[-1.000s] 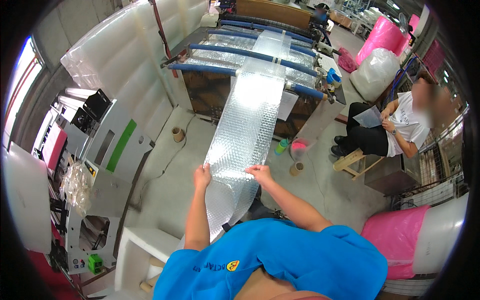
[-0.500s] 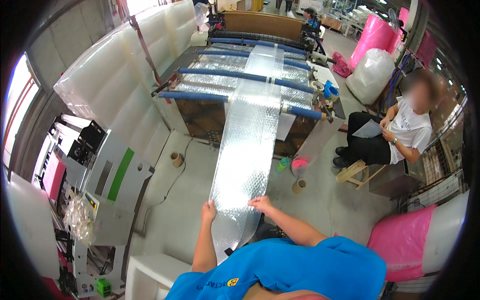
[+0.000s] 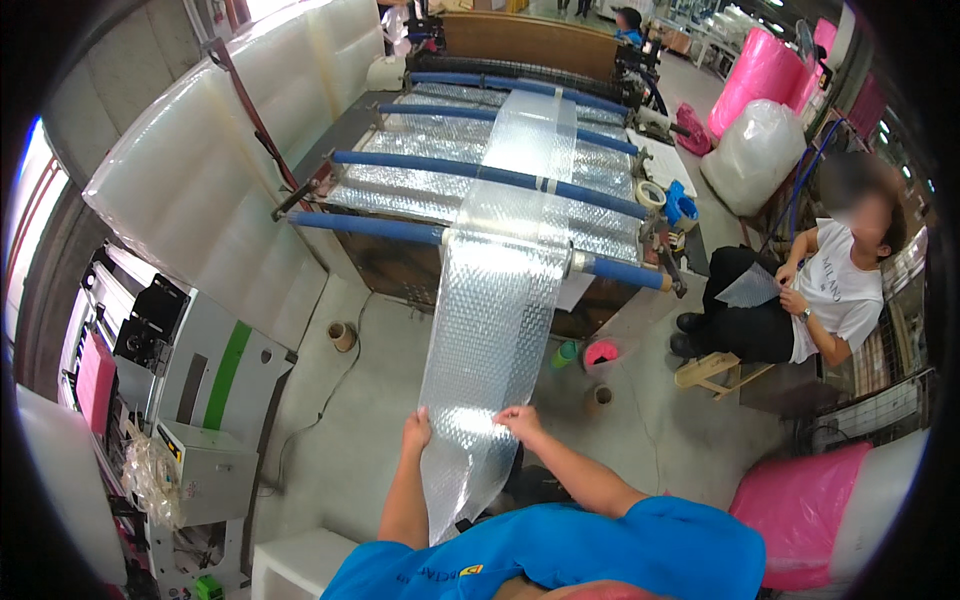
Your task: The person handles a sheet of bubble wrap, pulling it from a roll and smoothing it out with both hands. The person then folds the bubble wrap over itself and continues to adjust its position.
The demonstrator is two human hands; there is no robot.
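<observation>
A long strip of clear bubble wrap (image 3: pixel 495 320) runs from the machine's blue rollers down to my body. My left hand (image 3: pixel 416 429) is closed on the strip's left edge, thumb on top. Nearer the right side, my right hand (image 3: pixel 519 421) pinches the film between thumb and fingers. Between my hands the sheet is fairly flat and shines with glare. Its lower end narrows and hangs in front of my blue shirt (image 3: pixel 560 545).
The roller machine (image 3: pixel 360 225) stands ahead, with large wrapped rolls (image 3: pixel 200 160) on its left. A grey machine (image 3: pixel 200 390) is at my left. A seated person (image 3: pixel 835 290) holds a small bubble-wrap piece at right. Cardboard cores (image 3: pixel 342 336) and a cable lie on the floor.
The view has shifted, and the roller machine looks slightly larger and nearer. Both hands keep their hold on the bubble wrap, and the glare on it has moved.
</observation>
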